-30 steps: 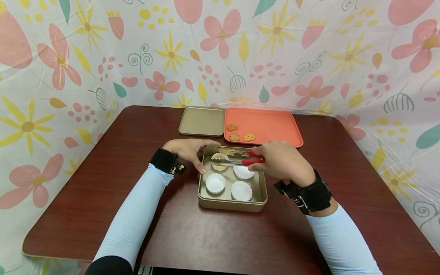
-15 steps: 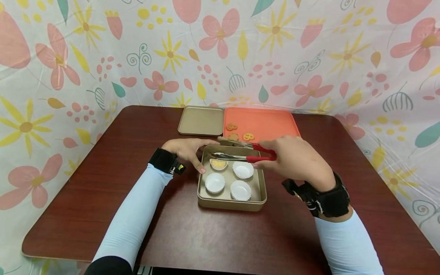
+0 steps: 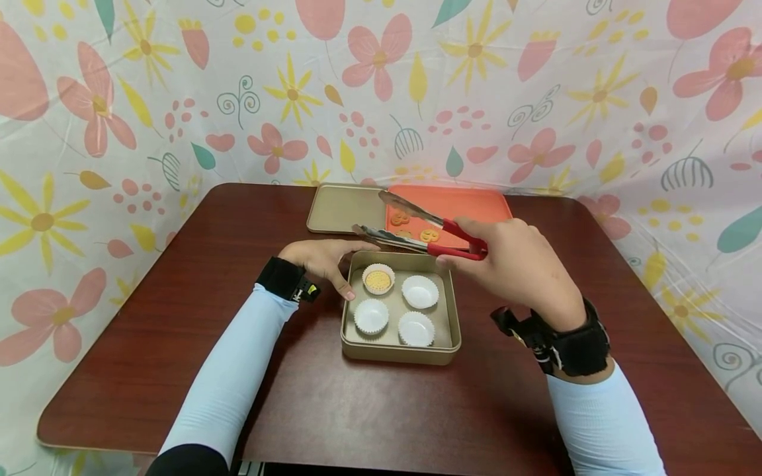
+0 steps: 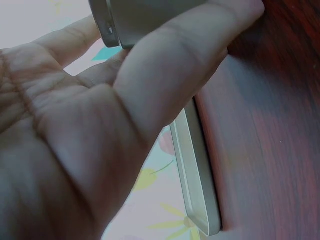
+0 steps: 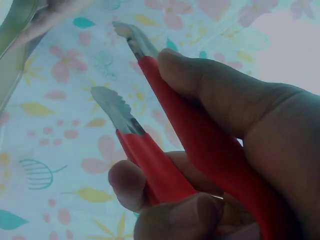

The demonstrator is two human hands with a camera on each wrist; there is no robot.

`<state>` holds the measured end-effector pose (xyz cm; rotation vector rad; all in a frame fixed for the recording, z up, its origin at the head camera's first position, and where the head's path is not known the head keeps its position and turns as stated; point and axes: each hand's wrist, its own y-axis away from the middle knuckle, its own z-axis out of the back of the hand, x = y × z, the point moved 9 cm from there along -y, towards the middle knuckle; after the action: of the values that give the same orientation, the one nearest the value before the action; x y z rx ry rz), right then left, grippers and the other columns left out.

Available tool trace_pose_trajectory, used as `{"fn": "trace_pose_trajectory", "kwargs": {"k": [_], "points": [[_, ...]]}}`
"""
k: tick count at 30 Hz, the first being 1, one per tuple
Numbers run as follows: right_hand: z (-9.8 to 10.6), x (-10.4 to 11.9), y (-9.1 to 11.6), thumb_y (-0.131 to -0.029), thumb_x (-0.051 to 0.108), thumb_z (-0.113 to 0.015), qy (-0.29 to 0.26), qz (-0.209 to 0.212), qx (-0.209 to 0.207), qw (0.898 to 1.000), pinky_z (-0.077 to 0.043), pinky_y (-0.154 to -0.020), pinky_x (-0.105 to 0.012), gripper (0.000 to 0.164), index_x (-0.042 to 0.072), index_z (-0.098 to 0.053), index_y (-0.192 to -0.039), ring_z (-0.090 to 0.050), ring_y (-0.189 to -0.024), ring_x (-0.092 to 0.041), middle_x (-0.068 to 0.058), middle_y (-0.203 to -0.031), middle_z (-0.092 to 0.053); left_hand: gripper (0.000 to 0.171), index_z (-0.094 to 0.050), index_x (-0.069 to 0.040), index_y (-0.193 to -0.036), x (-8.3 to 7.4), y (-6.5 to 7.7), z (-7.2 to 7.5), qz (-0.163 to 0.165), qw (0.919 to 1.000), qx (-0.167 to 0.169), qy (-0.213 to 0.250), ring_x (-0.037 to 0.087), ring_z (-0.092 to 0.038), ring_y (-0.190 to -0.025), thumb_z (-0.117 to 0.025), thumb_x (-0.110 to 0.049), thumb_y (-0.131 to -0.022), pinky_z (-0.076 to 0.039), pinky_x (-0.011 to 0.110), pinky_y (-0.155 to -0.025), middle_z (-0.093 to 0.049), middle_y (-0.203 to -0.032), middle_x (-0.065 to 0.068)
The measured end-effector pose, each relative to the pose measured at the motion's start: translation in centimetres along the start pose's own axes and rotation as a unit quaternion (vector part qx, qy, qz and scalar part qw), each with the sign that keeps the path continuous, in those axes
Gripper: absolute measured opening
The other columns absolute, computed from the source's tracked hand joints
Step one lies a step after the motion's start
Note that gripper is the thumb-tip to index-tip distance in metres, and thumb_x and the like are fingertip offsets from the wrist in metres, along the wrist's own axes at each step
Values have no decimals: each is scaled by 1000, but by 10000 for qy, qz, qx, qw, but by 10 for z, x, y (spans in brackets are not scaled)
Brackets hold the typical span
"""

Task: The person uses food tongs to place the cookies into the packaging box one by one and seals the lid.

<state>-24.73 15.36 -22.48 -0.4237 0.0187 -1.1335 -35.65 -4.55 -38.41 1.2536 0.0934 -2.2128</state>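
On the table (image 3: 333, 410), the tin box (image 3: 397, 357) stands near, and its two near cups, left (image 3: 372, 317) and right (image 3: 416, 329), show no filling, so sleeves and wrists should pass well above their light paper rims. Farther in, the right cup (image 3: 420, 292) is also unfilled, while the far-left cup (image 3: 379, 267) holds a yellow cookie (image 3: 378, 282) lying flat; it is best left undisturbed. The person's left hand (image 3: 321, 261) spans the box's far-left corner, its fingers and thumb apart and touching the walls, a sound brace against sliding. The right hand (image 3: 512, 261) has its fingers clamped on the red-handled tongs (image 3: 442, 250), whose arms are spread with nothing visible between them. Their height over the box's far edge is hard to judge, so good clearance matters there. Beyond, three cookies lie at the left of the coral tray (image 3: 470, 205), one partly hidden by the tongs; lowering the tips squarely around a single cookie and squeezing lightly should avoid crumbling it.
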Motion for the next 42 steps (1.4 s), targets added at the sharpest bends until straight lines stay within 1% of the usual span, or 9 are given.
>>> {"fn": "trace_pose_trajectory", "kwargs": {"k": [5,8,17,21,27,30,34,36,42], "points": [[-2,-11,-4,-78,60,-68,-10,-212,-62,9998,-28,-46,-32,59,24,-63,-124,-35,-48,-18,1,-50,-38,100,-28,-11,-148,-5,-1,-4,-306,9984,200,424,31,-37,-131,-87,-8,-67,-28,47,-108,-41,-142,14],[-6,-19,-8,-78,60,-68,-59,-311,-9,9995,-29,-47,-33,61,23,-62,-125,-36,-49,-19,0,-51,-38,100,-29,-11,-148,-4,-2,-4,-273,9986,194,418,30,-37,-131,-87,-8,-67,-27,46,-108,-42,-142,13],[-18,-41,-18,-77,63,-66,3,-469,86,9989,-24,-46,-33,54,21,-65,-110,-31,-49,-18,2,-52,-31,99,-31,-19,-148,-1,-1,-2,-20,9998,79,175,24,-35,-132,-87,-13,-67,-30,41,-107,-40,-143,4],[-22,-49,-23,-77,65,-65,16,-528,110,9985,-22,-47,-33,60,19,-65,-116,-28,-51,-17,2,-54,-28,101,-29,-19,-148,0,0,-1,33,9999,34,126,23,-34,-132,-88,-15,-66,-30,41,-107,-38,-144,2],[-33,-67,-29,-77,64,-66,-32,-871,293,9958,-24,-49,-34,73,14,-59,-129,-38,-55,-23,-5,-58,-40,101,-27,-15,-149,0,0,-3,-46,9995,102,280,30,-37,-131,-86,-12,-68,-31,46,-106,-37,-145,10],[-40,-78,-32,-77,65,-65,-77,-1047,375,9938,-25,-49,-34,77,12,-57,-132,-38,-55,-23,-5,-60,-40,101,-27,-16,-149,0,0,-2,-28,9997,67,254,29,-36,-131,-87,-12,-67,-31,45,-106,-36,-145,8],[-49,-89,-34,-77,65,-66,-156,-1183,420,9920,-26,-48,-34,73,10,-61,-124,-36,-52,-24,-5,-58,-36,101,-28,-18,-149,1,-1,-3,-46,9996,83,272,29,-37,-130,-87,-13,-67,-31,45,-106,-36,-145,10],[-53,-95,-36,-77,63,-67,-146,-1229,432,9914,-26,-48,-34,63,10,-64,-112,-36,-52,-24,-5,-57,-36,101,-27,-18,-149,0,-1,-3,-49,9995,95,285,29,-38,-130,-87,-13,-67,-31,45,-106,-36,-145,10],[-67,-111,-37,-78,59,-69,-50,-1394,558,9887,-30,-48,-35,51,12,-63,-95,-43,-56,-26,-7,-60,-43,101,-28,-18,-149,0,0,-2,-9,9998,67,184,28,-36,-131,-87,-14,-67,-31,43,-107,-34,-146,9]]}}
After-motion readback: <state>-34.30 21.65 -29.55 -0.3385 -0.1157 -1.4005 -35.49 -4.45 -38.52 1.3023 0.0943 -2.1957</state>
